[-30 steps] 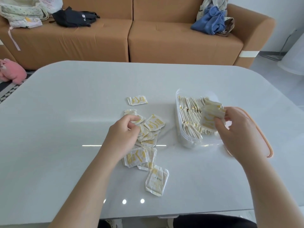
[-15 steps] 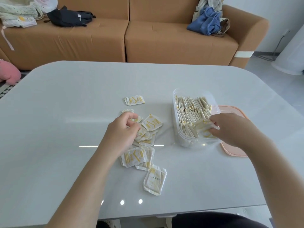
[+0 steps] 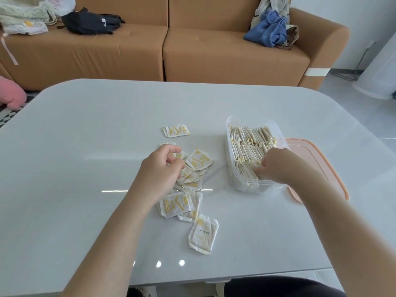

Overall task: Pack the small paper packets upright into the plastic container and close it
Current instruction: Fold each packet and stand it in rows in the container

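Right hand is down inside the plastic container, at its near end, fingers curled in among the upright packets. Fingertips are buried, so I can't tell if it's pinching any or just pressing. Left hand sits on the loose packets, thumb and fingers curled over one at the far edge of the pile. The contact point is hidden under the hand, so real grip or resting is unclear.

Container is clear and open, right of centre on the white table, with packets standing on edge in rows. Near wall is partly blocked by the right wrist. Pink lid lies flat just beside the container on its right, near part covered by the forearm.

Pile overlaps heavily, so no reliable count. One stray packet lies apart on the far side, another on the near side, plain face up, print too small to read.

Beyond: tan sofa with black bag and blue cloth. Pink object is cut off at the left edge.
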Demonstrator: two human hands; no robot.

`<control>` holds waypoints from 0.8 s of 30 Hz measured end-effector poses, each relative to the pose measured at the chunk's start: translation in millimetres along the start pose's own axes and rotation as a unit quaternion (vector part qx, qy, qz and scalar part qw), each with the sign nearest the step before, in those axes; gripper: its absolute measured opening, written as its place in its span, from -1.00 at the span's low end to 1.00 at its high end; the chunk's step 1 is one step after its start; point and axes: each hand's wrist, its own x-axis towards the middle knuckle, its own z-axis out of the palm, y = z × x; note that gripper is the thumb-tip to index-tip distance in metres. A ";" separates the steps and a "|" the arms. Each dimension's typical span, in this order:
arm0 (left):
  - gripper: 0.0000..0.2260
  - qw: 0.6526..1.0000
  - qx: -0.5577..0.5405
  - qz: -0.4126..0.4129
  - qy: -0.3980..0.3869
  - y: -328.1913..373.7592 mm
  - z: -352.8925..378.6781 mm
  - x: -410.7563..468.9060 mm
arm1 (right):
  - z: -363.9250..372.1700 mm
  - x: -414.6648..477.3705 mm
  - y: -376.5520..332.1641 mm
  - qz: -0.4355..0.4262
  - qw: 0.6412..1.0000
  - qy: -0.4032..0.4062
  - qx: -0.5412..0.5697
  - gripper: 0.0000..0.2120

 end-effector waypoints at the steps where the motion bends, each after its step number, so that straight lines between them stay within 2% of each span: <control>1: -0.76 1.000 -0.002 0.001 0.002 -0.3 -0.6 0.3 | -4.4 -1.3 1.4 -0.007 1.000 -0.026 0.003 -0.54; 5: -0.77 1.000 -0.003 0.004 0.002 -1.5 -2.9 0.1 | -16.1 -7.5 6.4 -0.040 0.994 -0.101 -0.022 -0.64; 10: -0.77 1.000 0.009 0.001 -0.005 -2.8 -1.3 -0.1 | -2.0 -7.2 4.0 -0.002 0.997 -0.049 0.064 -0.56; 12: -0.78 1.000 0.013 -0.007 -0.009 -6.6 -0.8 1.4 | 0.7 -8.6 4.5 0.014 0.996 -0.035 0.080 -0.64; 15: -0.78 0.999 0.037 -0.026 -0.010 -15.3 -2.3 6.5 | -0.8 -17.0 -2.5 0.005 0.991 0.083 0.102 -0.82; 17: -0.79 0.997 0.069 -0.027 0.009 -19.8 -5.0 16.0 | -4.4 -24.1 -20.4 -0.040 0.974 0.178 0.132 -0.81; 18: -0.79 0.995 0.095 -0.021 0.021 -22.0 -7.9 23.8 | -5.3 -26.1 -33.8 -0.076 0.965 0.199 0.155 -0.79; 21: -0.76 0.984 0.177 0.001 0.027 -29.5 -13.4 61.1 | 0.4 -16.9 -71.2 -0.164 0.956 0.164 0.179 -0.73; 24: -0.71 0.968 0.248 0.021 -0.001 -41.7 -14.6 105.4 | 16.3 10.8 -102.5 -0.171 0.973 0.072 0.135 -0.68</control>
